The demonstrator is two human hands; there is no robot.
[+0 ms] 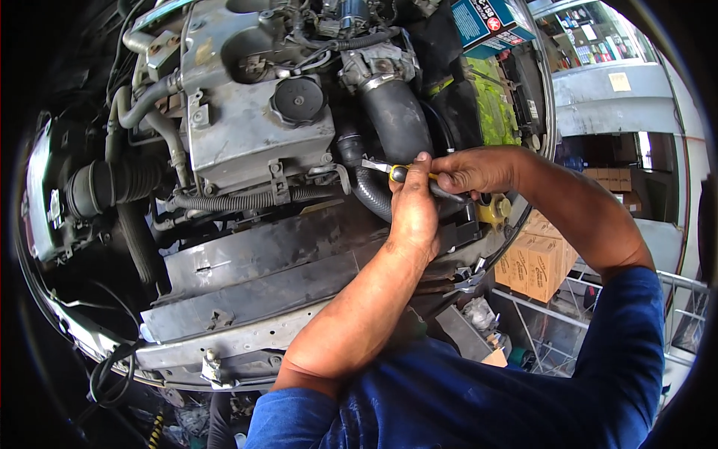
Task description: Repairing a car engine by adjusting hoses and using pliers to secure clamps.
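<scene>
Over the right side of an open engine bay, my two hands meet at a tool with a silver metal tip and yellow-and-black handles, which looks like pliers (379,166). My left hand (416,206) is closed around it, thumb uppermost. From the right, my right hand (482,170) is closed on its handle end, where the fingers partly hide it. The silver tip points left, at the upper end of a curved black hose (371,193); I cannot tell whether they touch. Just beyond my hands runs a wide black intake pipe (395,116) with a metal clamp.
A grey engine cover with a black oil cap (298,101) lies left of the hoses. The radiator's top panel (247,262) and front crossmember (224,337) are nearer me. A blue box (490,26) sits at the far right. Cardboard boxes (537,258) stand beyond the fender.
</scene>
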